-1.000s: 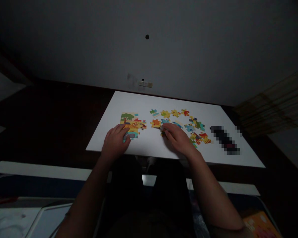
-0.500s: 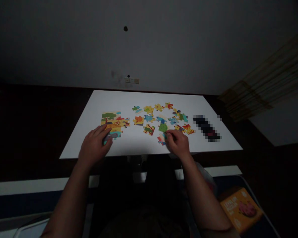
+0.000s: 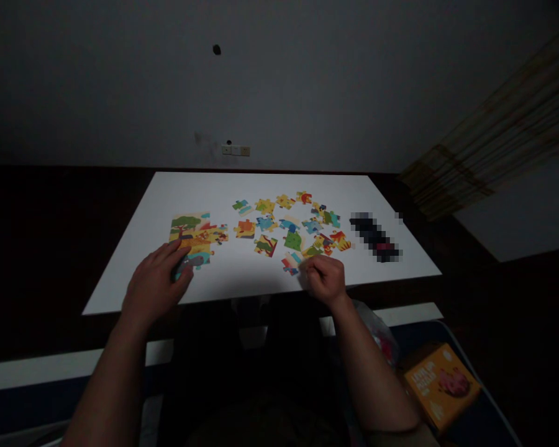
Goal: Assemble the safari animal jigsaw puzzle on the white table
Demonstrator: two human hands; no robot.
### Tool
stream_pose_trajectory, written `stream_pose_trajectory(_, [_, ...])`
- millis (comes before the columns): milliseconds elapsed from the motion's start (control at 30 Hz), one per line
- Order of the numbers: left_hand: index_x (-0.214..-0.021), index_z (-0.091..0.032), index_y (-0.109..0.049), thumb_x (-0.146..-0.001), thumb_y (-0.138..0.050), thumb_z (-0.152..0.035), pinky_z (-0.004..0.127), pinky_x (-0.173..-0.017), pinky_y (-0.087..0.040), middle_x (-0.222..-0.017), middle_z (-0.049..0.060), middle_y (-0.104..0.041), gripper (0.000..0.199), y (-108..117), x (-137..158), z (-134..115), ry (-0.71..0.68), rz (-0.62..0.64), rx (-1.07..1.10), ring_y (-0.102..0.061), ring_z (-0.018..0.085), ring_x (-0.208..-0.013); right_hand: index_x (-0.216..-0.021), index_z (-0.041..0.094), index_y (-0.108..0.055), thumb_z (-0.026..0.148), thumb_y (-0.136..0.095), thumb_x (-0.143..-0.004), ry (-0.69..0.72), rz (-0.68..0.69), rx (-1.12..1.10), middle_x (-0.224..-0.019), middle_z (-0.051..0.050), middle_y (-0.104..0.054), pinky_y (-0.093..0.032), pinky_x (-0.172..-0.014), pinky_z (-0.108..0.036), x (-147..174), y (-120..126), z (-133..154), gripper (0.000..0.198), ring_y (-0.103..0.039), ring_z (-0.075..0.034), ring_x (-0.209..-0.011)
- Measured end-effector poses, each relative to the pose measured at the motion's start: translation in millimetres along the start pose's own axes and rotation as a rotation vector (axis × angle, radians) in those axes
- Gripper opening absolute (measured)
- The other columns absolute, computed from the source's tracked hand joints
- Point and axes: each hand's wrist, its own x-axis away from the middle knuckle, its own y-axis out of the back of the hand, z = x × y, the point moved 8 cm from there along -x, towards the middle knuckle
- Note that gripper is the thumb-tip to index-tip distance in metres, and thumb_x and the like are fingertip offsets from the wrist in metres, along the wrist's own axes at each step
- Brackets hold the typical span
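My left hand (image 3: 156,279) lies open, its fingers spread over the lower left of a joined puzzle section (image 3: 193,239) showing a tree and animals. Its fingertips cover part of that section. Near the table's front edge, my right hand (image 3: 326,278) is closed, with fingers curled in; whatever they hold, if anything, is hidden. Just left of its fingertips lies a red, white and blue puzzle piece (image 3: 290,263). Behind the knuckles shows a green and yellow piece (image 3: 312,251). A green piece (image 3: 293,240) and a tree-branch piece (image 3: 265,246) lie farther off.
Several more loose pieces spread across the white table (image 3: 135,248), among them an orange piece (image 3: 245,229) and a striped piece (image 3: 340,241). A pixelated dark object (image 3: 375,237) lies at the right. Below the table stand an orange puzzle box (image 3: 440,385) and a clear plastic bag (image 3: 375,329).
The view has shifted, so the table appears farther left. My right hand has drawn slightly towards me and curled tighter, uncovering the green and yellow piece. My left hand stays on the joined section.
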Motion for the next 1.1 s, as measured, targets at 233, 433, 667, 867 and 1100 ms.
stream_pose_trajectory(233, [-0.135, -0.021, -0.051, -0.09, -0.042, -0.044, 0.045, -0.114, -0.031, -0.148, 0.006, -0.043, 0.052, -0.9, -1.2, -0.5, 0.003, 0.008, -0.015, -0.038, 0.027, -0.136, -0.059, 0.022, -0.05, 0.02, -0.043, -0.077, -0.038, -0.197, -0.163, -0.054, 0.002, -0.048, -0.034, -0.052, -0.029, 8.4, 18.0, -12.1, 0.02, -0.045, -0.014, -0.048])
stream_pose_trajectory(433, [-0.136, -0.023, -0.051, -0.09, -0.042, -0.042, 0.046, -0.116, -0.03, -0.15, 0.003, -0.041, 0.051, 0.7, -0.9, -2.0, 0.019, 0.013, 0.017, -0.037, 0.027, -0.137, -0.056, 0.024, -0.046, 0.027, -0.04, -0.078, -0.169, -0.516, -0.172, -0.052, 0.001, -0.043, -0.035, -0.051, -0.031, 25.8, 45.5, -35.0, 0.023, -0.042, -0.016, -0.048])
stream_pose_trajectory(667, [-0.136, -0.025, -0.05, -0.089, -0.044, -0.042, 0.047, -0.116, -0.03, -0.149, 0.003, -0.042, 0.05, -1.3, -1.2, 0.7, 0.025, 0.016, 0.014, -0.037, 0.027, -0.137, -0.09, 0.023, -0.066, 0.031, -0.052, -0.083, -0.384, -0.407, 0.054, -0.09, -0.005, -0.066, -0.047, -0.078, -0.041, 18.3, 74.0, -73.7, 0.017, -0.059, -0.024, -0.084])
stream_pose_trajectory(867, [-0.136, -0.024, -0.051, -0.09, -0.044, -0.042, 0.048, -0.115, -0.03, -0.149, 0.005, -0.042, 0.05, -0.8, -0.7, 0.5, 0.01, 0.004, 0.023, -0.038, 0.028, -0.137, -0.105, 0.028, -0.066, 0.028, -0.058, -0.082, -0.147, -0.031, 0.287, -0.109, -0.007, -0.064, -0.043, -0.094, -0.052, 11.5, 40.2, -46.7, 0.025, -0.054, -0.03, -0.107])
stream_pose_trajectory(1100, [-0.135, -0.021, -0.051, -0.091, -0.042, -0.043, 0.045, -0.115, -0.029, -0.149, 0.007, -0.042, 0.05, -0.9, 0.0, 0.0, 0.005, 0.011, 0.007, -0.036, 0.027, -0.138, -0.104, 0.028, -0.067, 0.029, -0.055, -0.087, -0.145, -0.024, 0.318, -0.108, -0.007, -0.063, -0.041, -0.097, -0.052, 4.1, 32.4, -35.9, 0.022, -0.053, -0.029, -0.107])
